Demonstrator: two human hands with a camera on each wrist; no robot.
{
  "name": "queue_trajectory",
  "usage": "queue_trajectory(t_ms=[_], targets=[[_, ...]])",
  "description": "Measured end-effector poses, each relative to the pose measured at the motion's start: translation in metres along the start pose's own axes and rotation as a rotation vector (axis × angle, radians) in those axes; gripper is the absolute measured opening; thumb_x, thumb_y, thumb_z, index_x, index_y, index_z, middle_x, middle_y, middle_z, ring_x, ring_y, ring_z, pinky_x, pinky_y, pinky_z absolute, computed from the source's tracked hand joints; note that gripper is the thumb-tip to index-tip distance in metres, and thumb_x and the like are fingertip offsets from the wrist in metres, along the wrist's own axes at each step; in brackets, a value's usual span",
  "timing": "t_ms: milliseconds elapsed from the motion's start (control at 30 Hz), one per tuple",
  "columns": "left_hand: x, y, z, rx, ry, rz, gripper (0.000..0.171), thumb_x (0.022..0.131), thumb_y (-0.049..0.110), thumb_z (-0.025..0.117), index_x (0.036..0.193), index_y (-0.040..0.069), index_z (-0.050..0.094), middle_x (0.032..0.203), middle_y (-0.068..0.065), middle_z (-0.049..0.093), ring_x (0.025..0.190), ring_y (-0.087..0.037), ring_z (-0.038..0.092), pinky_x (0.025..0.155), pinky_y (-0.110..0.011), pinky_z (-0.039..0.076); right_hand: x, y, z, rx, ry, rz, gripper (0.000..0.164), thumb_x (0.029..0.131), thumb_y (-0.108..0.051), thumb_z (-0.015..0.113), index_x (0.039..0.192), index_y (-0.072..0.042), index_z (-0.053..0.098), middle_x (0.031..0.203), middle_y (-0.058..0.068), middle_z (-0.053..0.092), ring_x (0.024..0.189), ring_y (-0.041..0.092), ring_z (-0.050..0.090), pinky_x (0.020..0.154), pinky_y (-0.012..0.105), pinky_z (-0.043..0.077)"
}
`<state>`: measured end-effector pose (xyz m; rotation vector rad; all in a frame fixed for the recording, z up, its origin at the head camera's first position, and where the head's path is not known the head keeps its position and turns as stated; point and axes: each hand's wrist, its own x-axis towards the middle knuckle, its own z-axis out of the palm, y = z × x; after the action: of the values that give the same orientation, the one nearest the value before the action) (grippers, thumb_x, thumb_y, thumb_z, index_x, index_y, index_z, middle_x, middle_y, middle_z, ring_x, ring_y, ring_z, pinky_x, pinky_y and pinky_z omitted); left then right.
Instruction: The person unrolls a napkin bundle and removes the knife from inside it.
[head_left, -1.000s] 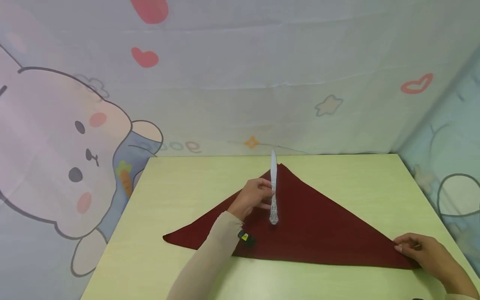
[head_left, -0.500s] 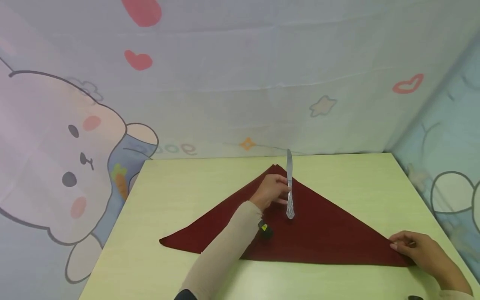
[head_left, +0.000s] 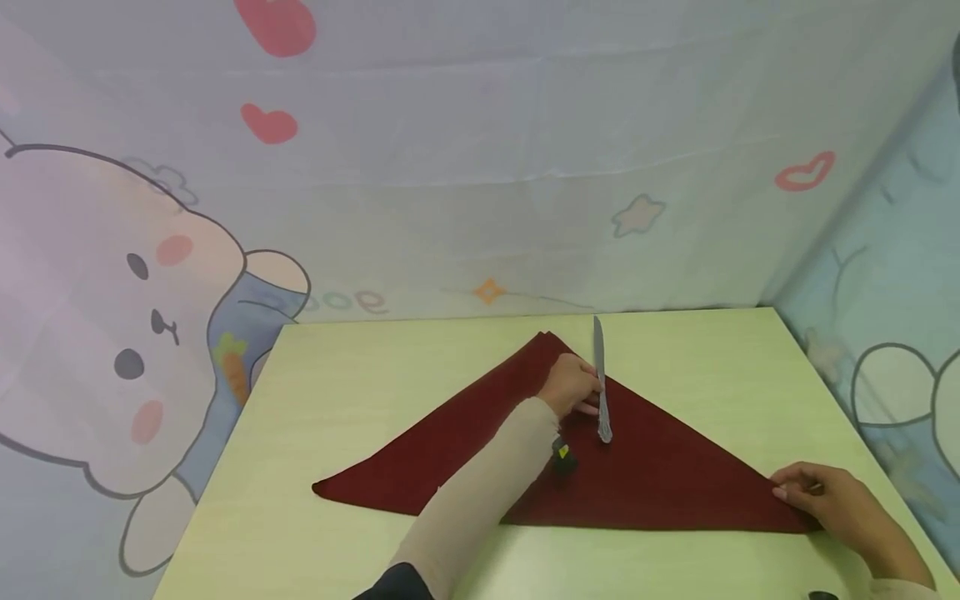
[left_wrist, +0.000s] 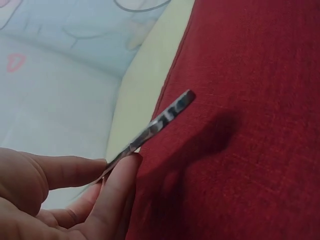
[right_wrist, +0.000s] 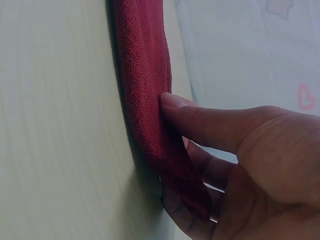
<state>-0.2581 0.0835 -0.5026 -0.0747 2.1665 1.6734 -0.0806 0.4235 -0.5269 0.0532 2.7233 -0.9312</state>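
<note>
A dark red cloth napkin [head_left: 660, 467], folded to a triangle, lies on the table with its peak toward the back wall. My left hand [head_left: 572, 385] pinches a silver table knife [head_left: 602, 375] between thumb and fingers near the top of its ornate handle, blade pointing away. In the left wrist view the knife handle [left_wrist: 162, 122] hovers over the napkin [left_wrist: 260, 100] and throws a shadow on it. At the napkin's right corner my right hand [head_left: 828, 500] grips the cloth; the right wrist view shows the thumb [right_wrist: 200, 120] on top and fingers beneath the napkin [right_wrist: 145, 90].
The pale yellow table [head_left: 360, 375] extends around the napkin. Behind it hangs a cartoon-printed cloth backdrop [head_left: 450, 167], which also covers the right side. A small dark object [head_left: 822, 595] shows at the bottom edge near my right forearm.
My left hand has carried the knife to the right across the napkin, and the knife now leans slightly. The right hand stays at the corner. The whole view has shifted a little.
</note>
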Motion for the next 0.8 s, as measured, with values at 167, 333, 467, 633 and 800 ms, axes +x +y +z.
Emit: queue_trajectory(t_ms=[167,333,467,633,800], targets=[[0.002,0.0,0.007,0.031,0.027,-0.011,0.018,0.09,-0.008,0.069,0.108,-0.009,0.07,0.083,-0.016,0.07,0.072,-0.028,0.073,0.062,-0.042,0.062,0.0,0.0,0.0,-0.002,-0.006,0.002,0.029,0.099,-0.03,0.067,0.117,-0.007,0.071,0.109,0.007,0.071,0.086,0.002,0.061,0.07,0.028,0.051],[0.011,-0.006,0.014,0.137,0.063,0.037,0.008,0.088,-0.008,0.071,0.096,-0.007,0.072,0.079,-0.015,0.069,0.064,-0.025,0.07,0.053,-0.035,0.06,0.001,0.001,-0.002,-0.006,-0.013,0.009,0.03,0.099,-0.031,0.067,0.117,-0.007,0.071,0.109,0.006,0.071,0.086,0.002,0.061,0.071,0.028,0.05],[0.014,-0.009,0.02,0.32,0.098,0.111,0.003,0.09,-0.004,0.069,0.089,-0.007,0.072,0.077,-0.014,0.068,0.052,-0.019,0.065,0.044,-0.027,0.055,0.002,0.0,-0.003,-0.004,-0.02,0.017,0.031,0.099,-0.031,0.066,0.118,-0.007,0.071,0.109,0.005,0.072,0.086,0.003,0.062,0.071,0.029,0.05],[0.014,-0.008,0.022,0.564,0.133,0.183,0.011,0.093,-0.003,0.063,0.098,-0.009,0.071,0.072,-0.016,0.069,0.038,-0.014,0.059,0.037,-0.022,0.048,0.003,-0.001,-0.002,-0.013,-0.014,0.012,0.03,0.099,-0.031,0.067,0.117,-0.008,0.071,0.109,0.006,0.072,0.086,0.005,0.063,0.071,0.03,0.05],[0.013,-0.007,0.021,0.609,0.118,0.18,0.013,0.093,-0.004,0.062,0.101,-0.009,0.071,0.074,-0.016,0.07,0.036,-0.012,0.056,0.036,-0.021,0.047,0.004,0.0,-0.002,-0.017,-0.012,0.007,0.029,0.099,-0.031,0.067,0.117,-0.008,0.071,0.109,0.008,0.072,0.088,0.007,0.063,0.073,0.034,0.051]])
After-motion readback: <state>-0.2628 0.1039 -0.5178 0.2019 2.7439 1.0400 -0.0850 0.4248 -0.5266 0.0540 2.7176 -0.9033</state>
